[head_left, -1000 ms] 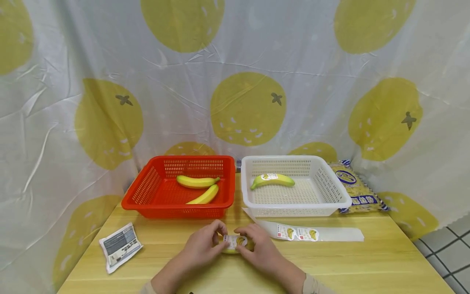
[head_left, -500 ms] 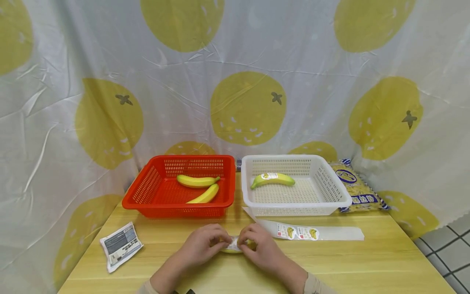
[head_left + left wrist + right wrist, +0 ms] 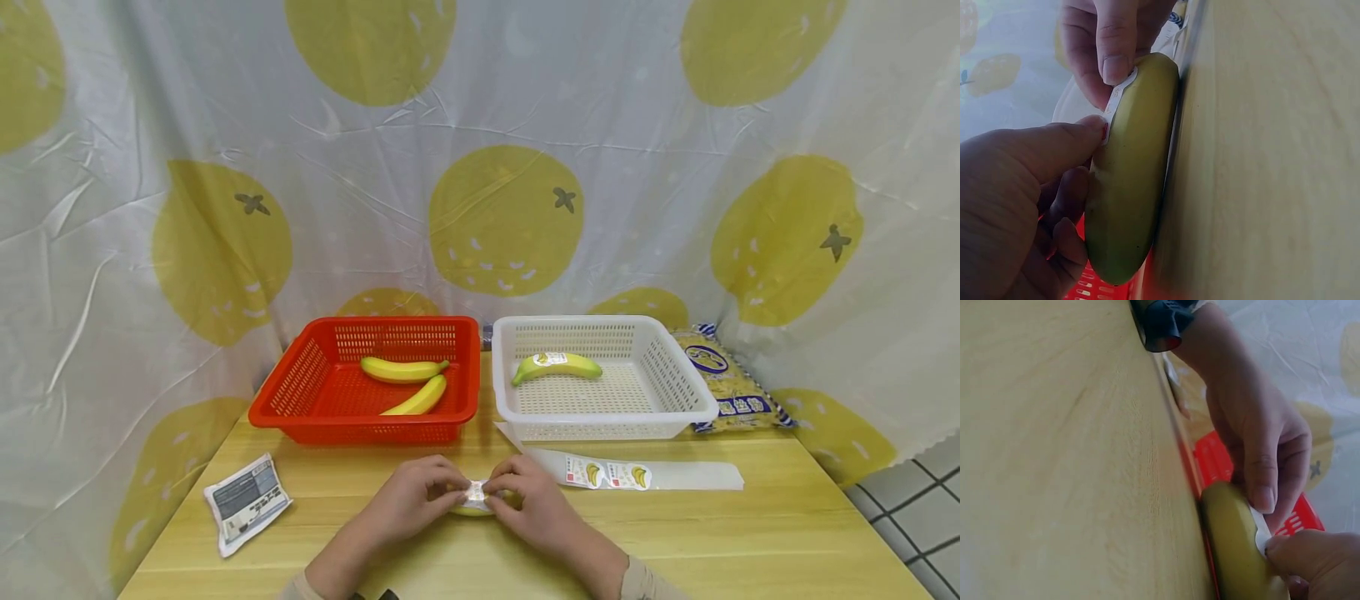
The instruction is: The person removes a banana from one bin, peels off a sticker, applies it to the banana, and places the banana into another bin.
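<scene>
Both thumbs on sticker [image 3: 1116,100], wrist-views only.

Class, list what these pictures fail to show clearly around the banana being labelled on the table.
- Head view: yellow-green banana mostly covered by left hand and right hand.
- White sticker: print too small; wrist views show only its edge.
- Grey printed packet: text unreadable.
- Wrist views: wooden table blurred.
</scene>
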Demonstrator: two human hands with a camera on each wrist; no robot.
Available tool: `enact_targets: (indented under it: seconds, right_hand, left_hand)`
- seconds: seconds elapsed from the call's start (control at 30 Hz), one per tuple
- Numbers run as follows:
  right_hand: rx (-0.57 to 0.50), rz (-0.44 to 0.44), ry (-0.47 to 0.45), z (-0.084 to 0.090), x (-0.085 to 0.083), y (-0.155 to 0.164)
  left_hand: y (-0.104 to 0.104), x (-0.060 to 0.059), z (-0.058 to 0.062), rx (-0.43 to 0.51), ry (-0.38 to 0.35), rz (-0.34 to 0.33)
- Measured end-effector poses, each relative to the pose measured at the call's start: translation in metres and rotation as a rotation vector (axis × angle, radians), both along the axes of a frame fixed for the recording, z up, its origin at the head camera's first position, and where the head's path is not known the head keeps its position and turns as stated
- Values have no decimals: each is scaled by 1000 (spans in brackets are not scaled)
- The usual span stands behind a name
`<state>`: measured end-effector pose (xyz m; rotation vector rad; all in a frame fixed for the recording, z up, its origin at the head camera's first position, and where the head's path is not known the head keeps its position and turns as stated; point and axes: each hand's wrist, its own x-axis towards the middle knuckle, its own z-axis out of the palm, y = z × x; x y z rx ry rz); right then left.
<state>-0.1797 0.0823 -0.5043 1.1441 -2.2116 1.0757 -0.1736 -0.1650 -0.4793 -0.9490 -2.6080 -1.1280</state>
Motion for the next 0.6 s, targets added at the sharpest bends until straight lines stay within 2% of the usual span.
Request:
enact_targets:
  seconds: [0.17, 0.37, 0.6]
  right_hand:
    - [4, -36, -36, 0, 0, 1]
    - [78, -46, -63, -1, 1, 1]
    - [169, -100, -201, 3, 3, 1]
  left_hand:
    - [0, 0, -1, -17, 1, 37]
    - [3, 2, -1, -125, 41, 65]
    - [8, 8, 4, -259, 44, 137]
